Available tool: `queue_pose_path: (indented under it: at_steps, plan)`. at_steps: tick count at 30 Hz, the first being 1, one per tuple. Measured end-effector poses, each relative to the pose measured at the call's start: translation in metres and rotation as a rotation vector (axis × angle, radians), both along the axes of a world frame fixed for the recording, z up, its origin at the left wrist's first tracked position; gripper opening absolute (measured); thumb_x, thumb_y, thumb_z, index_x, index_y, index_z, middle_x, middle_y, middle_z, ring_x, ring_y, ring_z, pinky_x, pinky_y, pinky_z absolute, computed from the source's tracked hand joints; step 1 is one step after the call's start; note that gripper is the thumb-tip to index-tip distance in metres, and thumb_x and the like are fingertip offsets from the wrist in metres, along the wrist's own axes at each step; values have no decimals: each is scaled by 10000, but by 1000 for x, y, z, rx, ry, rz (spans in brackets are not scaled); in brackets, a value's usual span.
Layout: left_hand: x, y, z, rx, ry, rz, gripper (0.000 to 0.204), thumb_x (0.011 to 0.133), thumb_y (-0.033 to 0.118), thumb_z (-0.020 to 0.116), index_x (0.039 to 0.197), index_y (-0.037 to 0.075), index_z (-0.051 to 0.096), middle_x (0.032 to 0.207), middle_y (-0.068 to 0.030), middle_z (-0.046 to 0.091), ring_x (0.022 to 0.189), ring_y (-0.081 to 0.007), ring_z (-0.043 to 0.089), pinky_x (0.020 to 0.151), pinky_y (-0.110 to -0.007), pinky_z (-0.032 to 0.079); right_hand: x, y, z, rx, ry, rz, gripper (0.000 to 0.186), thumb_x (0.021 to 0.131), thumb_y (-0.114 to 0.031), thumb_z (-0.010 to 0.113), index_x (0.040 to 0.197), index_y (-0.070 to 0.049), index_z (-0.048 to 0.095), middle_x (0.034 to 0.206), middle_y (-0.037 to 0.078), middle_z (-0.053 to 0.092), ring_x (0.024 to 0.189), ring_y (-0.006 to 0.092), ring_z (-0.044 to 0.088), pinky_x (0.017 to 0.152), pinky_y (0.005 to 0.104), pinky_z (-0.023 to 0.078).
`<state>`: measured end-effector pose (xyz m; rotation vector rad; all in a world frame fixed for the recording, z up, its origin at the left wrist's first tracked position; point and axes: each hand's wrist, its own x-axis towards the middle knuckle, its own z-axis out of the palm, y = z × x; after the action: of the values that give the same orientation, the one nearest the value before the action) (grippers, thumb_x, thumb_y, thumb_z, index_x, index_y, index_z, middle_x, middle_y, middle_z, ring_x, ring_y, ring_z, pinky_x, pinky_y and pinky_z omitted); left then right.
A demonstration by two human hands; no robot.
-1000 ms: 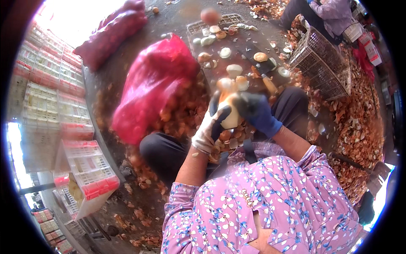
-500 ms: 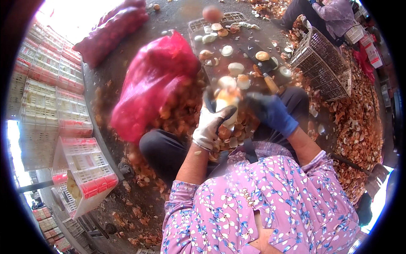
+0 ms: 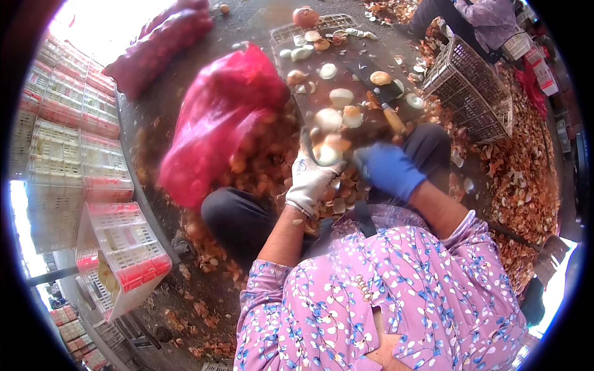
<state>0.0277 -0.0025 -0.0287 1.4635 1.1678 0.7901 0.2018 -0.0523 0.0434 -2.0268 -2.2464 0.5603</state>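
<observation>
My left hand (image 3: 309, 180), in a white glove with dark fingertips, is wrapped round a partly peeled, blurred onion (image 3: 329, 150). My right hand (image 3: 390, 172), in a blue glove, is curled just right of it; what its fingers hold is hidden. Beyond my hands, peeled onions (image 3: 341, 96) and loose skins lie on a low work surface (image 3: 318, 59), with a wooden-handled knife (image 3: 393, 117) to the right. Onion skins fill the area between my bent legs.
A pink mesh sack (image 3: 219, 111) of onions lies left, a fuller sack (image 3: 154, 49) behind it. Pale crates (image 3: 108, 161) are stacked far left. A brown crate (image 3: 467, 86) stands among heaped skins (image 3: 520, 185) on the right, near a seated person (image 3: 482, 25).
My right hand has drawn a little to the right, away from the onion it was against. My left hand still holds the onion, which now sits slightly lower.
</observation>
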Motion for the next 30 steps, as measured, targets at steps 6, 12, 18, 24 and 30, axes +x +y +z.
queue_pose_path:
  at_steps: [6, 12, 18, 24, 30]
  plan:
    - [-4, -2, -4, -293, -567, -176, 1067, 704, 61, 816, 1534, 48, 145, 1383, -144, 475, 1196, -200, 517, 1001, -317, 447, 50, 21, -17, -574, 854, -290, 396, 1003, -369, 487, 990, -36, 700, 793, 42, 675, 721, 96, 582, 647, 270, 481]
    - [-13, -2, 21, -489, -692, -266, 1075, 690, 53, 819, 1539, 53, 159, 1361, -147, 488, 1175, -207, 526, 963, -319, 467, 12, -5, -27, 191, 834, -175, 349, 932, -329, 637, 1037, -1, 691, 859, 28, 681, 780, 55, 567, 673, 269, 490]
    - [-11, -1, 15, -467, -785, -346, 1066, 678, 79, 830, 1527, 42, 187, 1329, -144, 506, 1180, -228, 534, 983, -336, 457, 3, 6, -20, 378, 807, -86, 211, 914, -206, 655, 940, 1, 690, 690, 34, 655, 663, 46, 568, 571, 285, 478]
    - [-8, -8, 23, -334, -638, -234, 1085, 666, 41, 840, 1530, 72, 184, 1313, -117, 510, 1149, -207, 553, 950, -329, 488, 13, 8, -52, 486, 908, -194, 209, 941, -215, 616, 907, -18, 675, 738, -17, 639, 650, 37, 542, 556, 251, 451]
    - [-11, -5, 34, 235, -379, -216, 1204, 570, 66, 873, 1528, 52, 143, 1222, -97, 579, 1117, -206, 577, 950, -338, 485, 6, 17, -29, 122, 1587, -690, 284, 948, -303, 593, 1024, -38, 663, 804, -8, 658, 672, 74, 611, 602, 219, 500]
